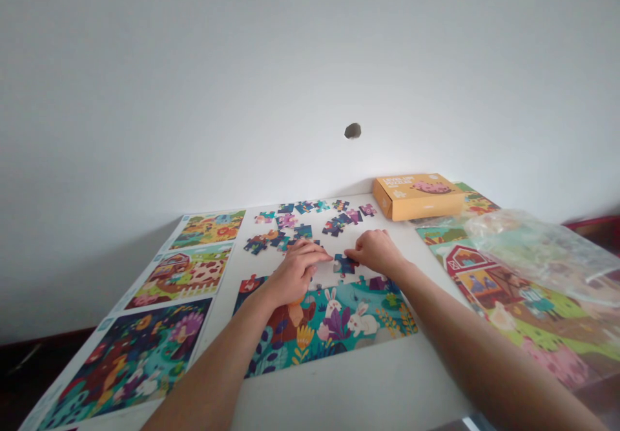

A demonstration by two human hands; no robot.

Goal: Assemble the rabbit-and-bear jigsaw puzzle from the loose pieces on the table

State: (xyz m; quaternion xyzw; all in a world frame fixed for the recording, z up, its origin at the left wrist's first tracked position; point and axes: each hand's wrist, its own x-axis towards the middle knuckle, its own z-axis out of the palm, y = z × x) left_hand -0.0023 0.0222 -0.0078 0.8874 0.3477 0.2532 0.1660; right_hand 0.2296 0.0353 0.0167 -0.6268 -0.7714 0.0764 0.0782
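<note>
A dark blue puzzle piece [345, 264] lies just above the upper edge of a partly joined puzzle [334, 327] showing white rabbits and plants. My right hand [380, 250] has its fingers closed at this piece's right edge. From the other side, my left hand [298, 269] reaches over the joined puzzle's upper edge, fingers stretched toward the piece, with nothing visible in them. Part of the puzzle's picture is covered by my left hand and forearm. Beyond my hands lie several loose puzzle pieces [303, 231], some touching or overlapping.
A yellow puzzle box [421, 198] sits at the table's back right by the white wall. On the left lies a sheet with three printed pictures [194, 276]. A farm picture [508, 295] is at the right, partly under a clear plastic bag [537, 250].
</note>
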